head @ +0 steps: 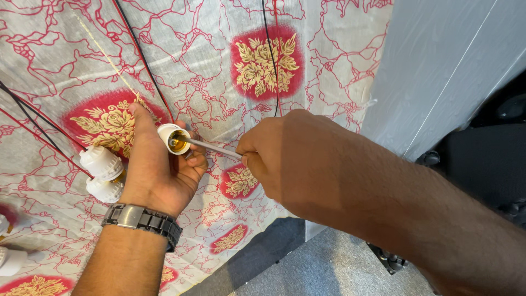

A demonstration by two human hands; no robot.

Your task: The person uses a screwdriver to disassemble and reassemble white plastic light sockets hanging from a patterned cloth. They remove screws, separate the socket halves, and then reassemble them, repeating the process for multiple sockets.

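A silvery cloth [219,71] with red vein lines and red-and-gold flower patches covers the desk; grey floor [329,268] shows at its lower edge. Black and red wires [143,57] run across the cloth to two white lamp sockets [103,174] lying left. The right hand [285,159], grip clamped on a thin screwdriver [211,147], pokes its tip into a white lamp holder [174,138]. The left hand [159,164], a metal watch [143,220] at its wrist, has its grip closed round that holder, above the cloth.

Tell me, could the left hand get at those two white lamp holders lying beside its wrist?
Probably not right now: the left hand already holds a white lamp holder. The two white holders lie beside it on the patterned cloth, with nothing covering them.
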